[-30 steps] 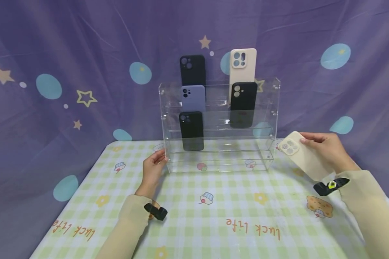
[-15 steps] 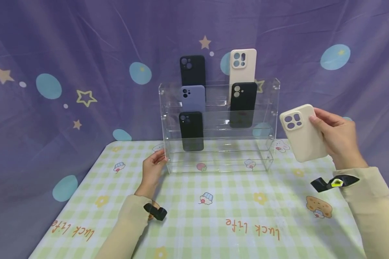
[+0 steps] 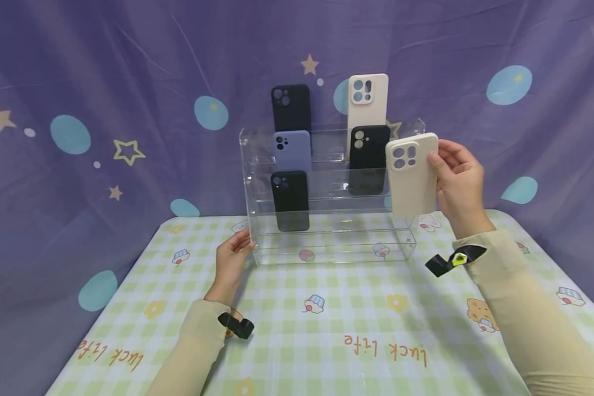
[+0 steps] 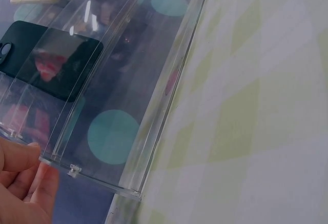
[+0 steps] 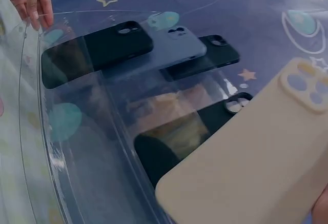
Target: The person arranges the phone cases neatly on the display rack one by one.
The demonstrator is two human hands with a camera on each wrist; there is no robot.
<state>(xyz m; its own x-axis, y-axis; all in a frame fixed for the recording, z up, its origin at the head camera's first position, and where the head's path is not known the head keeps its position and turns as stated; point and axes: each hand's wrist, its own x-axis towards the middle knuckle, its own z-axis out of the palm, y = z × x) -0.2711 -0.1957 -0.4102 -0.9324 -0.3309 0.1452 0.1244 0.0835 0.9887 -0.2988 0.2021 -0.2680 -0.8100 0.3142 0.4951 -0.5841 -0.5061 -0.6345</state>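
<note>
Upright in the head view, a cream phone case (image 3: 413,184) is gripped along its right edge by my right hand (image 3: 460,179), thumb over its back. It overlaps the right side of a clear acrylic tiered stand (image 3: 344,237). My left hand (image 3: 231,259) pinches the stand's left side panel low down; the left wrist view shows thumb and fingers (image 4: 45,185) at that edge. The stand's left column bears a black case (image 3: 291,107) at the top, a lavender case (image 3: 293,148) below it and another black case (image 3: 291,201) lower. On the right, a white case (image 3: 368,102) stands behind a black case (image 3: 368,170).
A green-checked tablecloth (image 3: 277,341) with printed cupcakes and lettering covers the table. Behind the stand hangs a purple curtain (image 3: 143,71) with stars and blue ovals. Each sleeve carries a black strap (image 3: 237,325) at the wrist.
My right hand has lifted the cream phone case from low at the right, tilted, up and leftward to the stand's right side, now upright. My left hand keeps its place on the stand.
</note>
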